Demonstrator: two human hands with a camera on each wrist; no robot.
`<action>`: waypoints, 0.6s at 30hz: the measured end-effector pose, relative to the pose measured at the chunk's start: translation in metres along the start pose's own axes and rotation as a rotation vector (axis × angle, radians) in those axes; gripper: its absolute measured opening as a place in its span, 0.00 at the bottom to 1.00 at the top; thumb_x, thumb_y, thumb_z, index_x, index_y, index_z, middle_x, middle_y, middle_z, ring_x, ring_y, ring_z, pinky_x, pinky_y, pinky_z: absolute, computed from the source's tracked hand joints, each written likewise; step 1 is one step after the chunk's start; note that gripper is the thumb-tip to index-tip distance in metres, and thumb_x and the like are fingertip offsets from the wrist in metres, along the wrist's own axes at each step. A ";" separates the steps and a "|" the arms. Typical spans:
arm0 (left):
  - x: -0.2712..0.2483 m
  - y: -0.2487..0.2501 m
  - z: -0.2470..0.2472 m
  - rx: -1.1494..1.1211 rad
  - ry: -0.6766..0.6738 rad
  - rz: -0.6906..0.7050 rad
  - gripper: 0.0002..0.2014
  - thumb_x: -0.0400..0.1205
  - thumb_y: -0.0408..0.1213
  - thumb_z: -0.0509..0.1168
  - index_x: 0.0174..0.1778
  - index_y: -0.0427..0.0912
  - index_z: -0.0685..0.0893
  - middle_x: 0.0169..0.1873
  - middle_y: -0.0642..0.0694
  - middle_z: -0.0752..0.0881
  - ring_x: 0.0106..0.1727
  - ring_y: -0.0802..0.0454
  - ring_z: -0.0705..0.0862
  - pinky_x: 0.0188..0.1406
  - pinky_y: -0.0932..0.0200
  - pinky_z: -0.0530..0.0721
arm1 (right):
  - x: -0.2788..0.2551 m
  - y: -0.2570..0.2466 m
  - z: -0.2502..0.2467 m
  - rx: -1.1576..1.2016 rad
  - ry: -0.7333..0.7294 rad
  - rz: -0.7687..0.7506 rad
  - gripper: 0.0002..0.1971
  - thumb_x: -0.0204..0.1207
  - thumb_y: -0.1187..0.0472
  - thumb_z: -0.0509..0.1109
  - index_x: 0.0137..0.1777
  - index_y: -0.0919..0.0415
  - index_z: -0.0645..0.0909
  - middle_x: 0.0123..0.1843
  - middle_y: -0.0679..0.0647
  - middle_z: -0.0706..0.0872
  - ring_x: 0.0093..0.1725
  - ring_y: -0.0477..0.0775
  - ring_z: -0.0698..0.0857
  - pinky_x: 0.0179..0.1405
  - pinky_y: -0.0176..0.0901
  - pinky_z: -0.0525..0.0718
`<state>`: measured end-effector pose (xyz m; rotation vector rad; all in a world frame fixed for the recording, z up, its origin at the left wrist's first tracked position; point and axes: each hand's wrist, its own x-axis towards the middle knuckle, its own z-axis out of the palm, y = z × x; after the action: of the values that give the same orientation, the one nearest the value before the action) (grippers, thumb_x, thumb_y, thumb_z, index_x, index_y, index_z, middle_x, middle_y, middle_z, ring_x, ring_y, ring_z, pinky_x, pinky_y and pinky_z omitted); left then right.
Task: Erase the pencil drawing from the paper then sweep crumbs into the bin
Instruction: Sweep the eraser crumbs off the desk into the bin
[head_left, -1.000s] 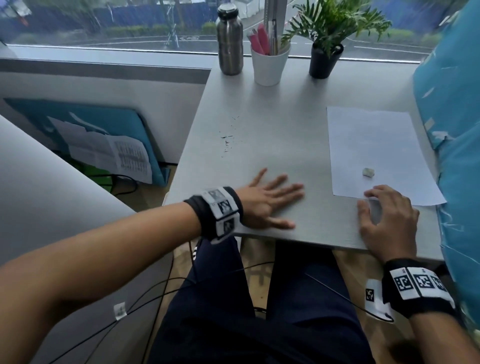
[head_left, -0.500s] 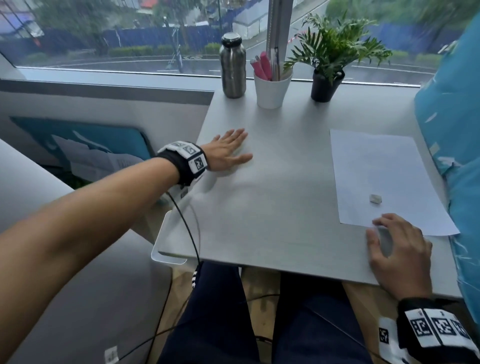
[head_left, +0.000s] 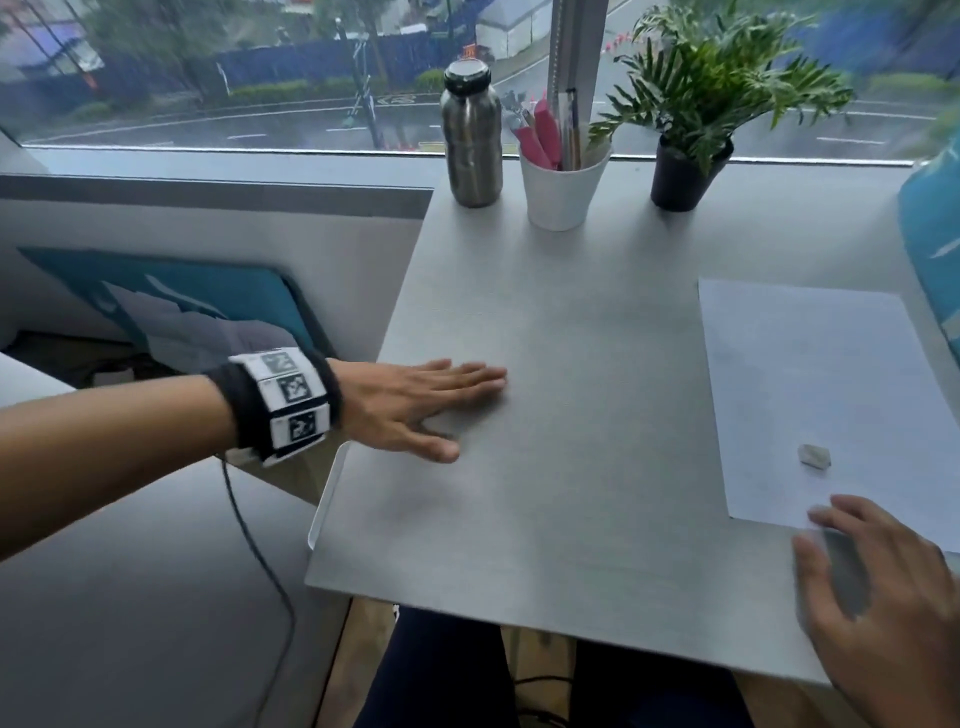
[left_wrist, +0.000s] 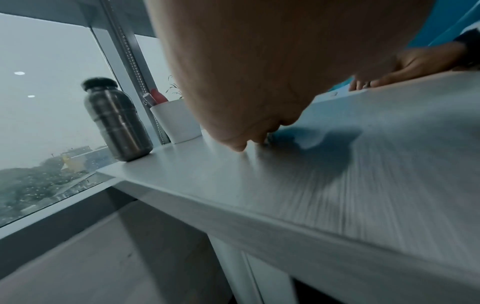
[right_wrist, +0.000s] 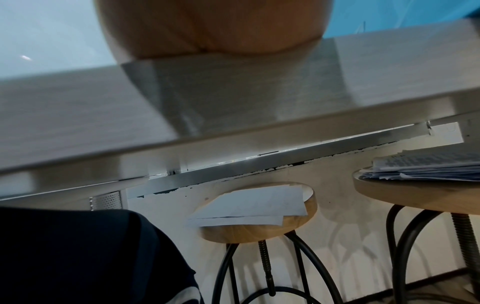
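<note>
A white sheet of paper (head_left: 810, 395) lies at the right of the grey table (head_left: 571, 374), with a small whitish eraser (head_left: 814, 455) near its front edge. My left hand (head_left: 415, 410) lies flat on the table's left side, fingers straight and together, palm down; in the left wrist view the left hand (left_wrist: 246, 82) touches the blurred tabletop. My right hand (head_left: 883, 587) rests at the front right corner, fingers spread, its fingertips (head_left: 823, 514) on the paper's front edge. A white bin rim (head_left: 324, 499) shows under the table's left edge. No crumbs are visible.
At the back by the window stand a steel bottle (head_left: 470, 140), a white cup of pens (head_left: 563, 182) and a potted plant (head_left: 691, 156). A blue cushion (head_left: 935, 260) borders the right side. Under the table stand wooden stools (right_wrist: 259, 222) with papers.
My left hand went from the front of the table to the far left, then came back toward me along the left side. The right hand stayed at the paper's front edge.
</note>
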<state>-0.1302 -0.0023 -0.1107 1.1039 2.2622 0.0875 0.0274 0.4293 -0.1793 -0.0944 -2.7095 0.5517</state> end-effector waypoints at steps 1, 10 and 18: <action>-0.003 0.000 -0.006 -0.054 0.007 0.000 0.42 0.83 0.66 0.49 0.85 0.53 0.34 0.84 0.58 0.33 0.83 0.63 0.32 0.81 0.58 0.30 | 0.000 0.000 0.001 0.009 0.019 -0.004 0.18 0.74 0.51 0.65 0.58 0.60 0.84 0.65 0.57 0.84 0.62 0.66 0.81 0.61 0.66 0.77; 0.085 -0.050 -0.072 0.102 0.064 -0.198 0.45 0.80 0.72 0.40 0.86 0.48 0.34 0.85 0.50 0.33 0.84 0.55 0.33 0.85 0.43 0.41 | 0.003 -0.002 0.002 0.009 0.052 -0.011 0.18 0.75 0.51 0.65 0.57 0.61 0.85 0.63 0.57 0.86 0.60 0.66 0.84 0.62 0.61 0.77; 0.021 -0.005 -0.025 0.127 -0.094 0.069 0.47 0.80 0.70 0.47 0.84 0.49 0.31 0.83 0.52 0.30 0.83 0.58 0.30 0.84 0.46 0.36 | 0.001 0.002 0.004 0.069 0.035 0.005 0.19 0.75 0.50 0.64 0.58 0.62 0.84 0.65 0.58 0.84 0.62 0.67 0.81 0.64 0.64 0.77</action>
<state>-0.1576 0.0152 -0.1025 1.2262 2.1713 -0.0790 0.0247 0.4294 -0.1831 -0.0910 -2.6541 0.6388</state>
